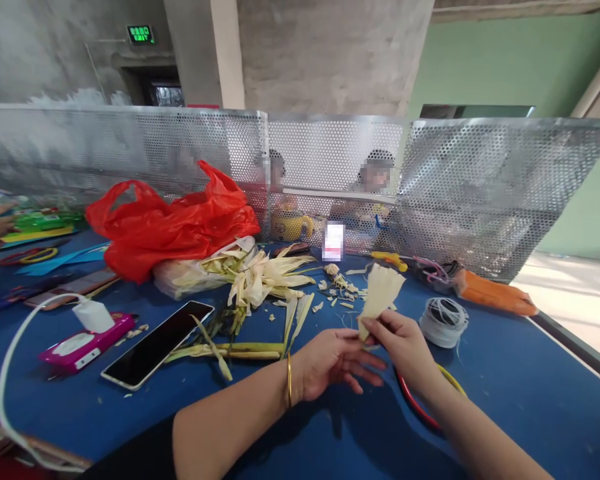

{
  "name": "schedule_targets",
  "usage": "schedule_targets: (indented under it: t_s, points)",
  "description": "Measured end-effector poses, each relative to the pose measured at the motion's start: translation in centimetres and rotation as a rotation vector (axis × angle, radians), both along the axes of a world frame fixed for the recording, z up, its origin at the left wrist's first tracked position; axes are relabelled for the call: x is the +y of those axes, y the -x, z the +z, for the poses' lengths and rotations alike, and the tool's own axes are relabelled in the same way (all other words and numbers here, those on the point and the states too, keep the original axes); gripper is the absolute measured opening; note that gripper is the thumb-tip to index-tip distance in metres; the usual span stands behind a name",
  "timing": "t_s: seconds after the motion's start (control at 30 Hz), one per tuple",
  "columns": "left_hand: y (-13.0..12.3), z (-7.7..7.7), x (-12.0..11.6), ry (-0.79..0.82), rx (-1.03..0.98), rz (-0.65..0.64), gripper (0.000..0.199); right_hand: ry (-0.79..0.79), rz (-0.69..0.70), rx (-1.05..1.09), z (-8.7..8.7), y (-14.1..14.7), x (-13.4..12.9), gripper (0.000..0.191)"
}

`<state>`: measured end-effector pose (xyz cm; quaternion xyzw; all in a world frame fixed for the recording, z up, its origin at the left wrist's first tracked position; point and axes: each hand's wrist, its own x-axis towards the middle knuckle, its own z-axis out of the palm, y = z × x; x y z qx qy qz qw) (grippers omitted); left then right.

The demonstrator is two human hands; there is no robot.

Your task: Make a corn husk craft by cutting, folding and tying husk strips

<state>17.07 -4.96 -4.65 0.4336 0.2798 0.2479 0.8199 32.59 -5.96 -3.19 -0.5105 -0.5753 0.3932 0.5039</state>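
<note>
A pale, fan-shaped piece of dried husk (381, 291) stands upright above the blue table, narrow end down. My right hand (397, 340) pinches its lower end between thumb and fingers. Just left of it, my left hand (336, 363) is turned partly palm up, its lower fingers spread, with the thumb and forefinger at the husk's base; a gold bangle is on the wrist. Loose husks (267, 277) lie in a pile to the left, and small pale scraps (343, 288) are scattered behind my hands. A spool of thin line (443, 323) sits right of my right hand.
A red plastic bag (170, 223), black phone (159, 343) and magenta power strip (87, 343) with a white cable occupy the left. Red-and-yellow-handled tool (420, 403) lies under my right forearm. An orange object (495, 293) is at right. Behind a perforated metal screen (330, 150) are people.
</note>
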Motion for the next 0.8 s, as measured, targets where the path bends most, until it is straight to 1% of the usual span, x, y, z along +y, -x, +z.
schedule_targets:
  t_s: [0.07,0.2,0.37,0.47,0.53,0.57,0.67,0.8]
  points:
    - [0.0,-0.3,-0.1,-0.005,0.049,-0.008,0.033,0.003,0.027,-0.013,-0.3,0.3,0.0,0.034]
    - [-0.1,-0.4,-0.3,-0.005,0.145,0.051,0.030,0.000,0.009,0.033,-0.8,0.2,0.2,0.031]
    - [-0.3,-0.4,-0.3,-0.032,0.162,0.132,0.025,0.079,-0.141,0.174,-0.6,0.1,0.3,0.042]
    - [-0.3,-0.5,-0.2,-0.076,0.183,0.153,0.027,0.005,-0.210,0.145,-0.4,0.2,0.2,0.039]
    - [-0.4,-0.7,-0.2,-0.114,0.199,0.145,0.026,-0.041,-0.207,0.088,-0.4,0.2,0.2,0.038]
    - [-0.5,-0.8,-0.3,-0.131,0.209,0.133,0.024,-0.038,-0.195,0.060,-0.4,0.3,0.3,0.039]
    - [-0.8,-1.4,-0.6,-0.176,0.241,0.076,0.022,0.061,-0.188,0.038,-0.7,0.5,0.4,0.043]
    - [-1.2,-2.2,-0.8,-0.213,0.287,0.024,0.022,0.208,-0.202,0.147,-1.3,0.6,0.5,0.044]
